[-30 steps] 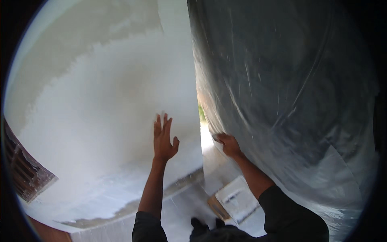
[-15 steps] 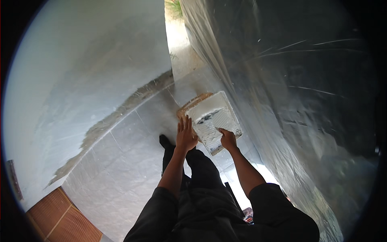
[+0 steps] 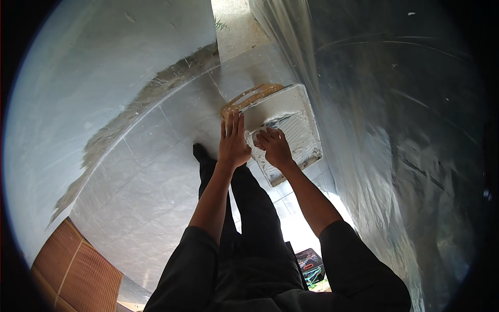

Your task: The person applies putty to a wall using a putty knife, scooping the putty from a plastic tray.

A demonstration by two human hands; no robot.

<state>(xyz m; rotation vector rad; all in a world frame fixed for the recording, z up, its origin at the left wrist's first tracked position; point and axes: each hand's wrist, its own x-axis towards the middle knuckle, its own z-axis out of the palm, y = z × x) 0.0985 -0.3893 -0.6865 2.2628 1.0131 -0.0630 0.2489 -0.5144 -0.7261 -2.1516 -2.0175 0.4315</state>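
A shallow paint tray (image 3: 301, 99), whitish and splashed with paint, has a ridged slope and rests tilted on a brown stool-like piece (image 3: 244, 99) with a curved rim. My left hand (image 3: 234, 145) is at the tray's left edge, fingers stretched and close together over the edge of the brown piece. Whether it presses on the rim I cannot tell. Over the ridged part of the tray is my right hand (image 3: 274, 148), its fingers curled inward. Something small and pale shows at its fingertips, too hidden to name.
A pale wall (image 3: 104, 78) with a rough grey strip at its foot curves along the left. Plastic sheeting (image 3: 384, 130) hangs on the right. Below is a grey tiled floor (image 3: 150, 171). A brown woven panel (image 3: 78, 270) stands lower left, and a dark box with coloured items (image 3: 310, 262) lower right.
My right hand has moved left and up across the tray, its fingers now curled in. The tray and left hand appear higher in view as the view has shifted.
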